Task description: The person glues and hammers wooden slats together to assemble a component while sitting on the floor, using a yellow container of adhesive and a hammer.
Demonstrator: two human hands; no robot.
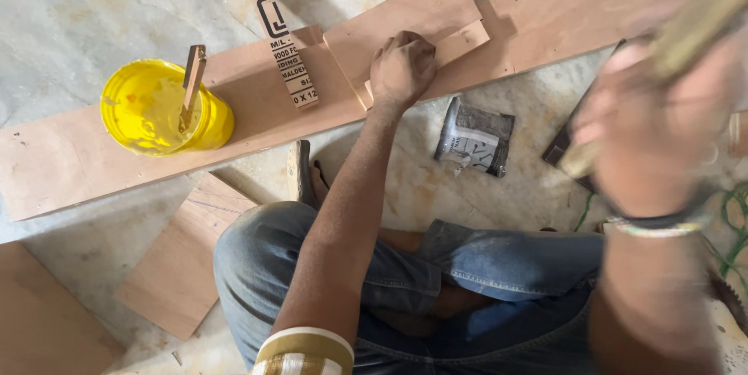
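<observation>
Left hand, closed in a fist, presses a small ply piece flat onto the long board, apparently to keep it from shifting. Right hand, raised and blurred, grips a pale handle; the tool's kind cannot be told. Far left, a yellow tub holds an upright stick. A crumpled grey packet lies on the floor near the board; a black-printed label strip crosses it.

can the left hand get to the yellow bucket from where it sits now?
Probably yes. The left hand presses on a small plywood piece on the long board; the yellow bucket stands on the same board further to its left, with only bare board between. A wooden stick stands in it.
</observation>
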